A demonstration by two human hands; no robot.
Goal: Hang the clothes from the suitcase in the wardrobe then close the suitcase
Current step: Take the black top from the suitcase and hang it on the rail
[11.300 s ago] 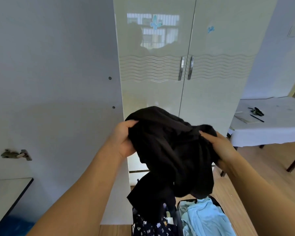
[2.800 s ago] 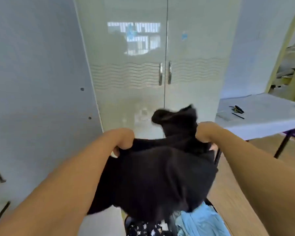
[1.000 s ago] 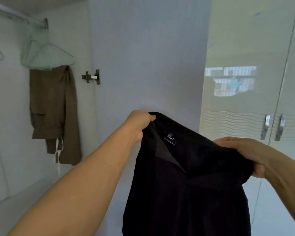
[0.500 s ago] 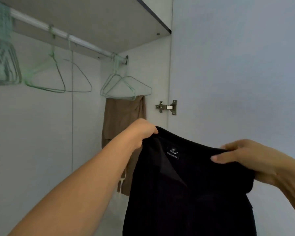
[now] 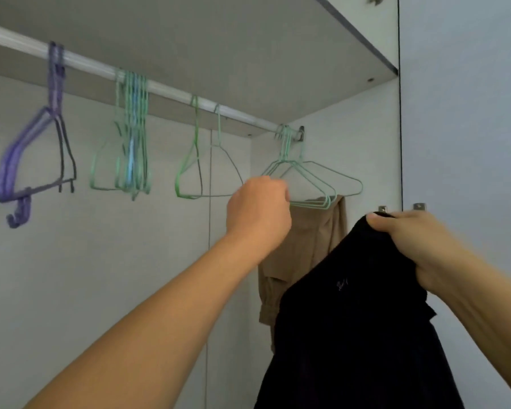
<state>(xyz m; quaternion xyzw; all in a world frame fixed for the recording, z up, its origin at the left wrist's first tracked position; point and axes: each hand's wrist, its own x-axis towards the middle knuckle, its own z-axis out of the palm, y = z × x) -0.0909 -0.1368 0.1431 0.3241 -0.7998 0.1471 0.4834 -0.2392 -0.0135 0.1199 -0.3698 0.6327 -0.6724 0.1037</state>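
Wardrobe interior, listed left to right.

Rail (image 5: 171, 91): pale metal bar running under the shelf (image 5: 219, 48), slanting down toward the right in this view; its left end is being cut off by the frame edge.

Purple hangers (image 5: 36, 160): a bunch hanging at far left, blurred; the count is hard to make out, and a further hanger at the very edge is showing only a sliver.

Green hangers (image 5: 127, 137): a tight pack seen nearly edge-on, with a blue one among them; individual wires are not separable.

Two loose wire hangers (image 5: 204, 160): hanging apart from the pack, thin and faint against the back panel.

Left hand (image 5: 258, 214): raised with fingers curled, meeting the left tip of the rightmost hanger cluster (image 5: 316, 184); the fingertips are facing away, so whether they are actually pinching the wire cannot be told.

Brown trousers (image 5: 304, 252): hanging from that cluster, long axis vertical, partly hidden behind the left hand and the black garment.

Black garment (image 5: 354, 335): hanging in front of the wardrobe's right side, long axis vertical, top edge bunched, lower part running out of frame; a small label is showing but is illegible.

Right hand (image 5: 416, 243): gripping the garment's top edge, thumb over the fabric.

Hinge plates (image 5: 400, 207): partly hidden behind the right hand.
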